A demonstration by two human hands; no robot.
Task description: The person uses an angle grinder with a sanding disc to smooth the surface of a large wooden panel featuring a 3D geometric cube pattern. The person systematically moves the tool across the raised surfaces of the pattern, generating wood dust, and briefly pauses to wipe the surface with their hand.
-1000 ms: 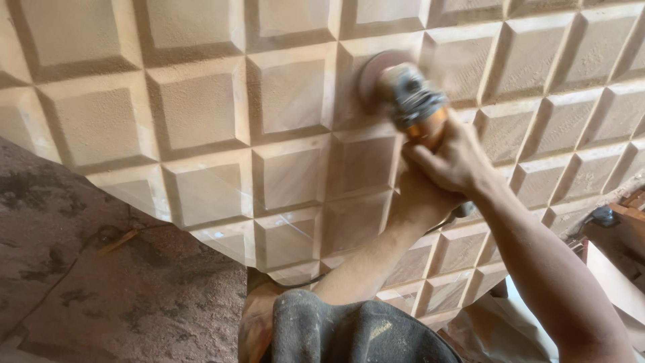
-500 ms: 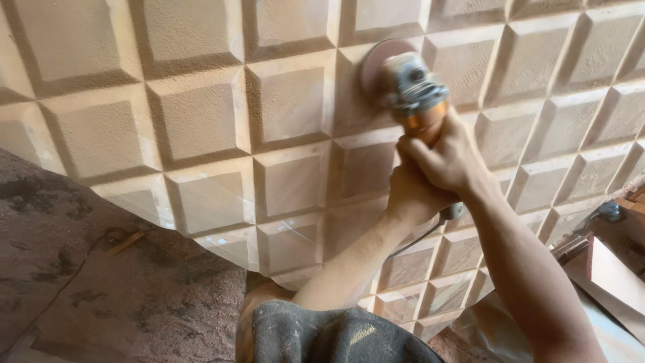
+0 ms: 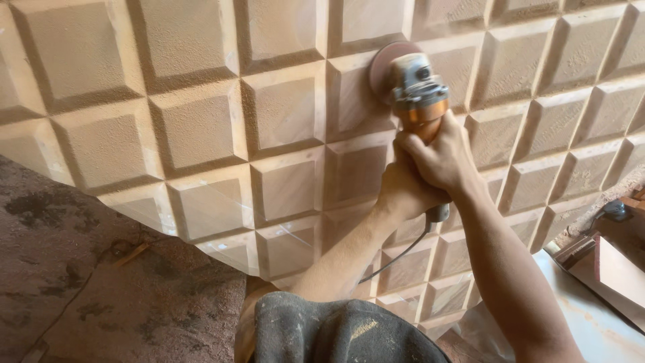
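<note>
A large wooden panel [image 3: 201, 128] carved into raised square blocks fills most of the view. An angle grinder [image 3: 416, 94] with an orange body, grey head and round reddish sanding disc [image 3: 384, 64] rests against one block near the top middle. My right hand [image 3: 440, 158] grips the orange body from the right. My left hand [image 3: 400, 191] wraps the handle just below it, partly hidden behind the right hand. The grinder's dark cord [image 3: 403, 252] hangs down from the handle's end.
Sawdust-covered ground [image 3: 101, 282] lies at the lower left with a thin stick on it. My knee in dusty dark cloth [image 3: 336, 333] is at the bottom middle. Wooden boards [image 3: 615, 269] and a pale sheet [image 3: 591, 316] sit at the lower right.
The grinder and both hands have shifted slightly right and up along the same block, and the blur from a second ago is gone. The view has drifted a little.
</note>
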